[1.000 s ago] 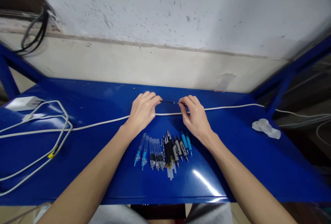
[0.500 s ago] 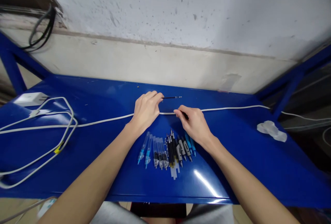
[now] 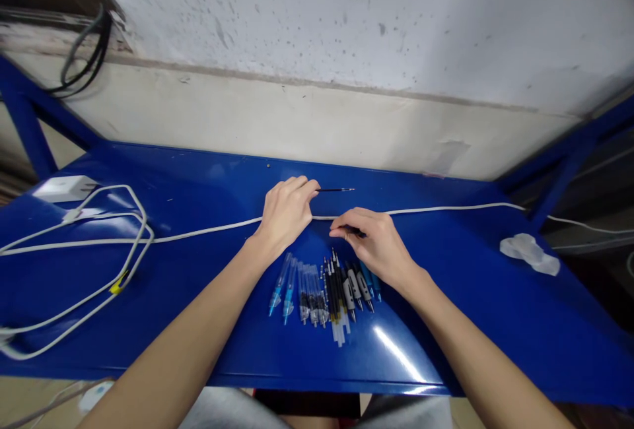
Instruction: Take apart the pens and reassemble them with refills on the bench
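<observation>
Our left hand [image 3: 287, 214] pinches a thin refill [image 3: 339, 189], our right hand [image 3: 379, 247] grips a dark tip [image 3: 357, 233]; a cord [image 3: 198, 233] runs between them, pens [image 3: 327, 287] lie near

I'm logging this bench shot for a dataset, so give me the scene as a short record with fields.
Surface: blue metal table
Left hand: pinches a thin black refill, tip pointing right
Right hand: holds a small dark pen part beside the row
Row of pen parts: near edge, between the wrists
White cable: runs across the table
Clear plastic wrap: right side
</observation>
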Demonstrator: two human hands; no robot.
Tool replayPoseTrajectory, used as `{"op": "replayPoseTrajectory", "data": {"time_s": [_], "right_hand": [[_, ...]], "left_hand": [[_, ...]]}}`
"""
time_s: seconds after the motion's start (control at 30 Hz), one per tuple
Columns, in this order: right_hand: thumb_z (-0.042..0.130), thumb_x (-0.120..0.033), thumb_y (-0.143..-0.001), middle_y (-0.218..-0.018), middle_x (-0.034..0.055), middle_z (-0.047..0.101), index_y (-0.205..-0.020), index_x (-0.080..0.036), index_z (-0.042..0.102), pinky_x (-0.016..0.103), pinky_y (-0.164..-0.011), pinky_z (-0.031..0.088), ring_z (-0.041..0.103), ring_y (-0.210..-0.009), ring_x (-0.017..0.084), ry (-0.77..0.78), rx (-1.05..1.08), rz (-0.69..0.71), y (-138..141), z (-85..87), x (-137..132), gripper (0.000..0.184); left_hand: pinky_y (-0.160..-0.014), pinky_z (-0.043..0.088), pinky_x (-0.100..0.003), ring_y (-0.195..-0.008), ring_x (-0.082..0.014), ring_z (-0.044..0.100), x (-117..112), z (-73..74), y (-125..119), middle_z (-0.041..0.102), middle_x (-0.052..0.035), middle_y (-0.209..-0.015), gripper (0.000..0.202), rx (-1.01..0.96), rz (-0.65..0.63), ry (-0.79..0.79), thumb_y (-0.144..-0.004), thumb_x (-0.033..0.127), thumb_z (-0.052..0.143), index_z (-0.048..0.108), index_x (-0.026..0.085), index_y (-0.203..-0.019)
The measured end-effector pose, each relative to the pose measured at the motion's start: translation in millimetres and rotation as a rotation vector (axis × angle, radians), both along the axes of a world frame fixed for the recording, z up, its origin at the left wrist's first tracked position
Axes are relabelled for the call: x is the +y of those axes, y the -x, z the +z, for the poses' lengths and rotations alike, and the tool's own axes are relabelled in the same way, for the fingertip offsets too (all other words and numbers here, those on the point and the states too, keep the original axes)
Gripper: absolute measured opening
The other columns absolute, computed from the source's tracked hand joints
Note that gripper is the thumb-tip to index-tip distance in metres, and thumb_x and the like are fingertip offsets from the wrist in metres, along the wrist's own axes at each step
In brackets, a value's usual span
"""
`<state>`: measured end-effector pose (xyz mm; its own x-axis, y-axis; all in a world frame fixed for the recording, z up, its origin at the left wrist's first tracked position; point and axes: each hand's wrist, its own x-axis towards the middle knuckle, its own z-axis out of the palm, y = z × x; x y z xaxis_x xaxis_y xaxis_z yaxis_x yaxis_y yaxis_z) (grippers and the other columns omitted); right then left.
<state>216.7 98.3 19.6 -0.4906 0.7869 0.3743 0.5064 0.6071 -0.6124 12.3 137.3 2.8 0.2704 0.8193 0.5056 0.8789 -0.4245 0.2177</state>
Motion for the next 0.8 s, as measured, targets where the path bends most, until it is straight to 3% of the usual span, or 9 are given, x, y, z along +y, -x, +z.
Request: {"op": "replayPoseTrajectory", "data": {"time_s": [0.13, 0.27, 0.5, 0.63, 0.8], "right_hand": [[0.066, -0.018, -0.096, -0.086, 0.0023, 0.079, -0.09, -0.021, 0.076, 0.031, -0.079, 0.056, 0.075, -0.08, 0.019, 0.282, 0.134, 0.142, -3, 6.2, 2, 0.012], [0.071, -0.014, -0.091, -0.081, 0.0002, 0.078, -0.087, -0.02, 0.074, 0.029, -0.077, 0.056, 0.075, -0.077, 0.017, 0.473, 0.248, 0.169, -5, 12.1, 2, 0.007], [0.08, -0.018, -0.084, -0.084, 0.0017, 0.078, -0.083, -0.017, 0.078, 0.025, -0.075, 0.053, 0.069, -0.075, 0.014, 0.534, 0.206, 0.201, -7, 11.6, 7, 0.003], [0.08, -0.021, -0.085, -0.086, 0.0025, 0.078, -0.087, -0.018, 0.079, 0.026, -0.076, 0.054, 0.07, -0.078, 0.015, 0.607, 0.258, 0.301, -10, 12.0, 8, 0.003], [0.081, -0.027, -0.085, -0.085, 0.0048, 0.077, -0.084, -0.017, 0.081, 0.029, -0.08, 0.056, 0.072, -0.081, 0.017, 0.575, 0.226, 0.371, -11, 10.4, 9, 0.01]], "left_hand": [[-0.071, 0.042, -0.031, -0.082, -0.02, 0.063, 0, -0.1, 0, 0.069, -0.0038, -0.087, 0.025, -0.005, -0.002, -0.007, -0.097, 0.009, 0.047, 0.069, 0.021, -0.095], [-0.072, 0.042, -0.031, -0.085, -0.0206, 0.064, 0, -0.6, 0, 0.07, -0.004, -0.089, 0.025, 0.005, -0.01, 0.001, -0.095, 0.008, 0.048, 0.069, 0.021, -0.095], [-0.073, 0.044, -0.033, -0.085, -0.0223, 0.065, 0, -3.8, 1, 0.07, -0.0038, -0.089, 0.022, 0.009, -0.024, -0.027, -0.097, 0.01, 0.05, 0.069, 0.02, -0.095], [-0.074, 0.046, -0.034, -0.087, -0.0232, 0.066, 0, -5.3, 1, 0.071, -0.0041, -0.091, 0.021, -0.002, -0.049, -0.045, -0.097, 0.01, 0.051, 0.07, 0.02, -0.098], [-0.073, 0.046, -0.035, -0.087, -0.0235, 0.067, -1, -5.2, -2, 0.071, -0.0038, -0.09, 0.022, -0.002, -0.061, -0.035, -0.097, 0.009, 0.05, 0.07, 0.02, -0.097]]}}
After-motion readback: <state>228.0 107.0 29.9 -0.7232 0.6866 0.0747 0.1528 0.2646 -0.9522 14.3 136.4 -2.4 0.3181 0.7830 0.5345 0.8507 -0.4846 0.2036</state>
